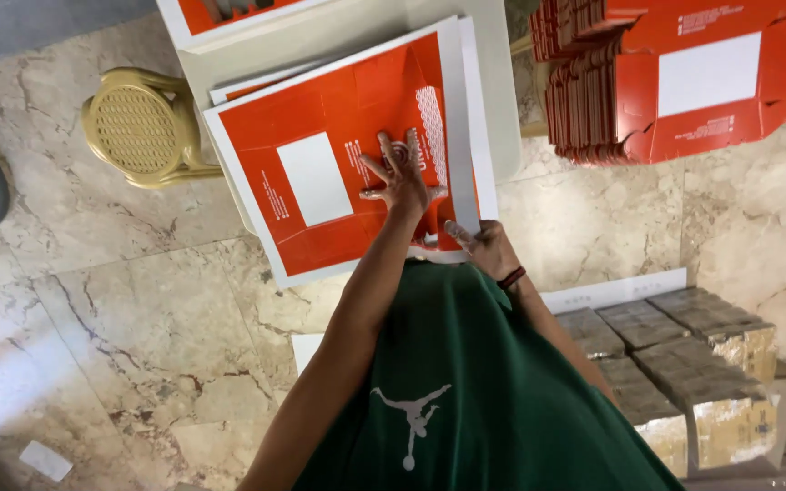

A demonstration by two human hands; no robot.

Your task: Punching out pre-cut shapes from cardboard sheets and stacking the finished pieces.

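The left hand [399, 175] lies flat on a big red printed cardboard sheet [338, 155], with its fingers spread wide apart and pressing down on the red part. It does not grip anything. The right hand [487, 247] is at the near edge of the same sheet, just beside its white border strip [459, 118]. Its fingers are curled on that edge, but how tight the hold is cannot be told. A dark band [512, 277] goes round the right wrist. The sheet lies on top of a stack of more sheets like it, on a pale table [502, 100]. It has a white rectangle [315, 179] printed on its left half. Past the table, on the right, stands a tall stack of red flat box blanks [675, 82], and the top one also shows a white rectangle. A yellow plastic chair [143, 127] stands to the left of the table on the marble floor [138, 336]. Low on the right are brown bundles wrapped in clear film [684, 364], set close together. The person wears a green shirt [484, 400] with a small white figure on it.
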